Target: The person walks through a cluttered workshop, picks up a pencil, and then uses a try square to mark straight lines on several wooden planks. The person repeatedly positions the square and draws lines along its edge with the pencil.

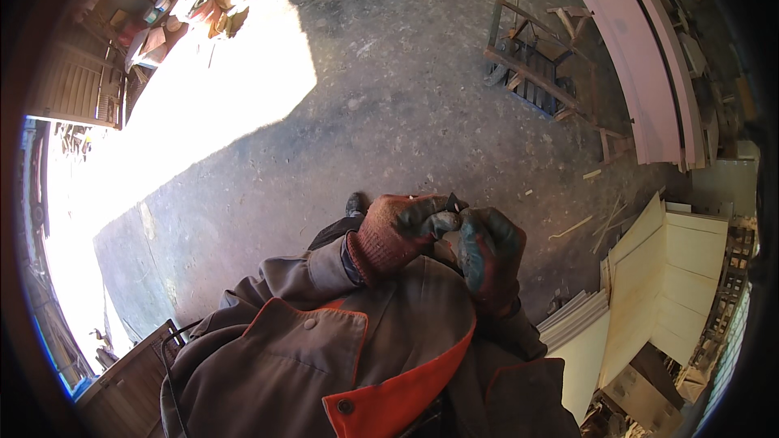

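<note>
My left hand point(399, 229), in a reddish knit glove with dark coated fingers, is raised in front of my chest. Its thumb and fingertips pinch a small dark pointed piece point(456, 202), too small to name. Close beside it on the right is my right hand point(490, 253), in a similar glove with a worn greenish-dark coating. Its fingers are curled in, their tips near the dark piece; what they hold, if anything, is hidden. Below the hands hangs the front of my dark jacket point(300, 349) with orange-red trim.
Grey concrete floor point(389, 89) spreads ahead, with bright sunlight at the left. A rusty metal-framed cart point(531, 65) stands at the far right, near long pink panels point(637, 57). Pale boards point(649, 276) lean at the near right; wood scraps point(576, 227) lie beside them.
</note>
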{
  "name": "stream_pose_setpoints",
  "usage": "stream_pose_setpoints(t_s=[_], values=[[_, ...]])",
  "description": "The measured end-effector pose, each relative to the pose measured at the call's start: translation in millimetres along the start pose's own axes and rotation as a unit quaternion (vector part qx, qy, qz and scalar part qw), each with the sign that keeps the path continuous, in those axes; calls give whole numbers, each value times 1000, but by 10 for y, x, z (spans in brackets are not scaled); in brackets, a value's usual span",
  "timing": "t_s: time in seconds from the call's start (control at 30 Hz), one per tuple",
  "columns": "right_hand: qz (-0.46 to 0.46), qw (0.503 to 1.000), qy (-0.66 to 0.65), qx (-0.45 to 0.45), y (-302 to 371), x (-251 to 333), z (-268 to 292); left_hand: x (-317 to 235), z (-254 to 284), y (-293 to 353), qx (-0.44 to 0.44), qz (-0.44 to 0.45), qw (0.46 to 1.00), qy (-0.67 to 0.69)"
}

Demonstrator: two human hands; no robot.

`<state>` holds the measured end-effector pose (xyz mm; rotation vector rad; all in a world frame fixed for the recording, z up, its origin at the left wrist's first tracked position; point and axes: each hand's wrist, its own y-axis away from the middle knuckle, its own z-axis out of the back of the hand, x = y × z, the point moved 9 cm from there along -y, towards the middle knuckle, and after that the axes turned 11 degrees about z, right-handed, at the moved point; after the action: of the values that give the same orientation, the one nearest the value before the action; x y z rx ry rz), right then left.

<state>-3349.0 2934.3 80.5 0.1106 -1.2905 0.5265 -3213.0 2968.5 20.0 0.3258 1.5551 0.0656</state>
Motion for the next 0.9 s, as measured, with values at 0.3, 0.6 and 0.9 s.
stream_pose_setpoints(t_s=[0.3,0.6,0.9], values=[[18,997,68,31,-65,26,-58,-81,74,-19,-29,-20,999,24],[40,999,25,3,-226,105,-150,-65,244,-104,-24,-53,998,19],[-62,998,-20,-4,-394,-92,-435,-149,600,-126,-23,-42,997,-52]])
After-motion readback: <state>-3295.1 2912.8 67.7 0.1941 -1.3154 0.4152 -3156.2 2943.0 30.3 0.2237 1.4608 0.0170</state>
